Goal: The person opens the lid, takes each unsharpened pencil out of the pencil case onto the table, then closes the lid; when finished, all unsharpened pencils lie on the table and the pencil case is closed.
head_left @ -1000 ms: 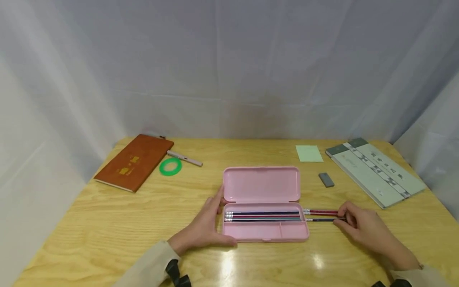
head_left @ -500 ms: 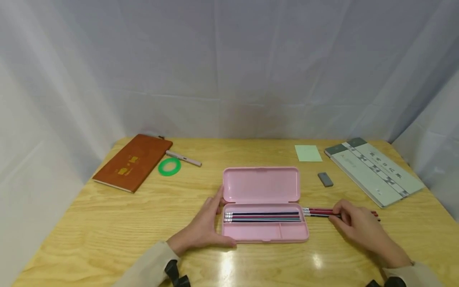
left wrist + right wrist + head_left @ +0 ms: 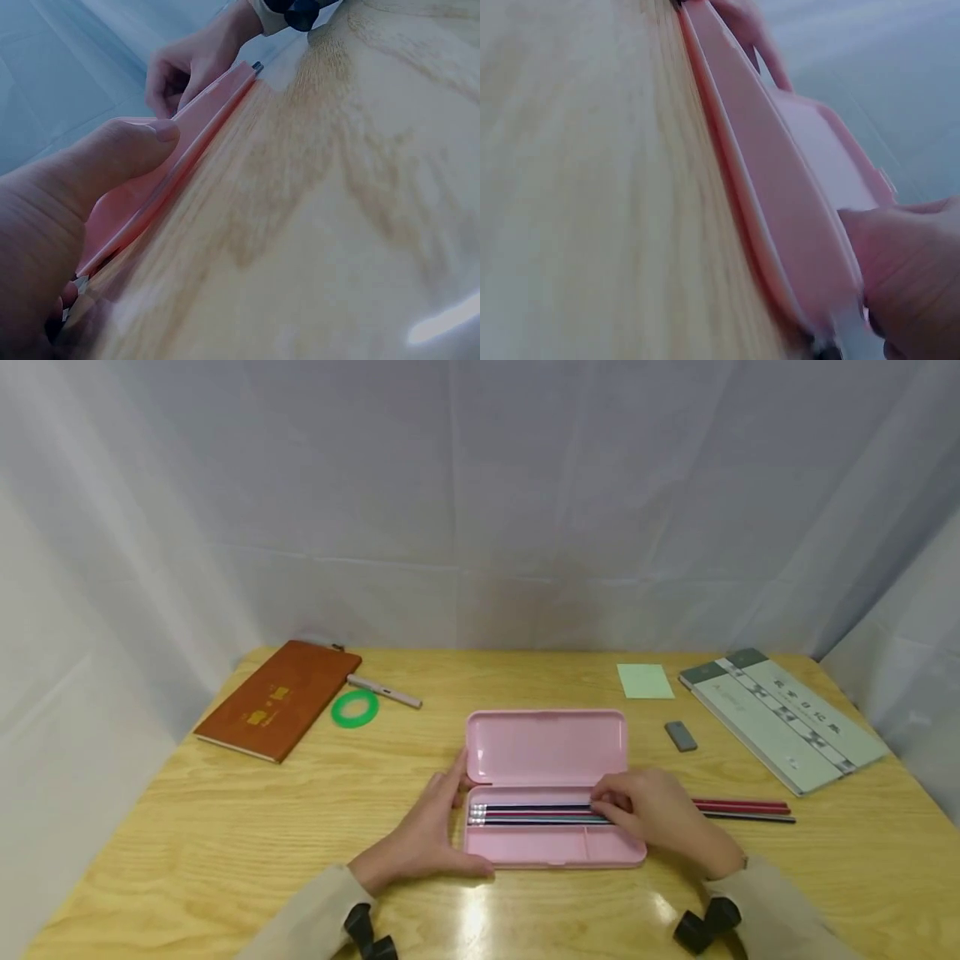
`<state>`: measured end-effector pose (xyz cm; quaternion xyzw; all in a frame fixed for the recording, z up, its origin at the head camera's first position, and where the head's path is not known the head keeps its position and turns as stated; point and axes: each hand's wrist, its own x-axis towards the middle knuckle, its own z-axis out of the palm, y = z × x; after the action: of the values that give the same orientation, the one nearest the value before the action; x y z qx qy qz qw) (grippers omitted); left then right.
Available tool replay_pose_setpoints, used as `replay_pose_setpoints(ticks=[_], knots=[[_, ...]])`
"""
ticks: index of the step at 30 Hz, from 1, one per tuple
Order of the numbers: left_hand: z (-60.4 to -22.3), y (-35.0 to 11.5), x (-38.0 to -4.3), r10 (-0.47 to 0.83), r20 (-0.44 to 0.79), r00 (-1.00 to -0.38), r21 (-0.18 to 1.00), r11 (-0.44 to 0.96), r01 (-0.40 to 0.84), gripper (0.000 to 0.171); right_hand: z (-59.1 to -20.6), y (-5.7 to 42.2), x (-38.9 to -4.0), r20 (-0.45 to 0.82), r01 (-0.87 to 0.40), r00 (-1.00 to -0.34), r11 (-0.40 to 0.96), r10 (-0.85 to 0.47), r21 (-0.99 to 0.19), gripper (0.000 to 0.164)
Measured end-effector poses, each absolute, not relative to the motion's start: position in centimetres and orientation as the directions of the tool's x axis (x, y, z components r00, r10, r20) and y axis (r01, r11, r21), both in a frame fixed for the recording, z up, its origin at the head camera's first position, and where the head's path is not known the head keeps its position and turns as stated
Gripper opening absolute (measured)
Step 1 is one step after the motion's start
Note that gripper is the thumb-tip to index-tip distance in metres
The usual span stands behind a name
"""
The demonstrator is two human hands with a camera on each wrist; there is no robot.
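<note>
A pink pencil case (image 3: pixel 525 847) lies with its lid (image 3: pixel 547 747) raised at the back. Several pencils (image 3: pixel 525 814) lie side by side in its long rear compartment, eraser ends to the left. My left hand (image 3: pixel 420 835) grips the case's left end, thumb along the front corner and fingers behind. Over the right part of the case, my right hand (image 3: pixel 660 810) pinches the pencils in the compartment with thumb and forefinger. It hides their right ends. Outside the case, several loose pencils (image 3: pixel 742 810) lie on the table, their eraser ends behind the right hand.
A brown notebook (image 3: pixel 281 702), a pale pen (image 3: pixel 384 691) and a green tape ring (image 3: pixel 355 708) lie at the back left. On the right are a sticky note pad (image 3: pixel 645 681), a grey eraser (image 3: pixel 681 736) and a pale green book (image 3: pixel 783 718). A white curtain (image 3: pixel 480 510) hangs behind the table.
My right hand has pushed the loose pencils left, close to the case's right end, let go of them, and moved left over the case onto the pencils inside. The left hand has stayed put.
</note>
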<state>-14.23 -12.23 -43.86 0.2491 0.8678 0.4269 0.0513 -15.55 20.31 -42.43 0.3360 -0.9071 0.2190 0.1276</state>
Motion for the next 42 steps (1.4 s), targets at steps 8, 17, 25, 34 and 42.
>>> replay_pose_setpoints(ticks=[8, 17, 25, 34, 42], knots=[[-44.0, -12.2, -14.2, 0.476, 0.121, -0.871, 0.759, 0.521, 0.391, 0.146, -42.2, 16.9, -16.5, 0.295, -0.697, -0.713, 0.689, -0.636, -0.201, 0.004], [-44.2, -12.2, -14.3, 0.474, 0.122, -0.872, 0.766, 0.515, 0.386, 0.146, -41.9, 16.2, -16.4, 0.262, -0.675, -0.736, 0.702, -0.624, -0.225, 0.007], [-44.4, -12.1, -14.2, 0.478, 0.137, -0.868, 0.776, 0.493, 0.394, 0.146, -40.2, 20.2, -14.3, 0.222, -0.5, -0.866, 0.791, -0.449, -0.352, 0.002], [-44.2, -11.9, -14.2, 0.472, 0.127, -0.872, 0.778, 0.498, 0.383, 0.146, -41.4, 29.5, -10.7, 0.328, -0.419, -0.891, 0.848, -0.314, -0.325, 0.015], [-44.1, -12.0, -14.1, 0.467, 0.14, -0.873, 0.764, 0.51, 0.395, 0.146, -43.3, 33.8, -9.0, 0.295, -0.379, -0.911, 0.866, -0.288, -0.327, 0.02]])
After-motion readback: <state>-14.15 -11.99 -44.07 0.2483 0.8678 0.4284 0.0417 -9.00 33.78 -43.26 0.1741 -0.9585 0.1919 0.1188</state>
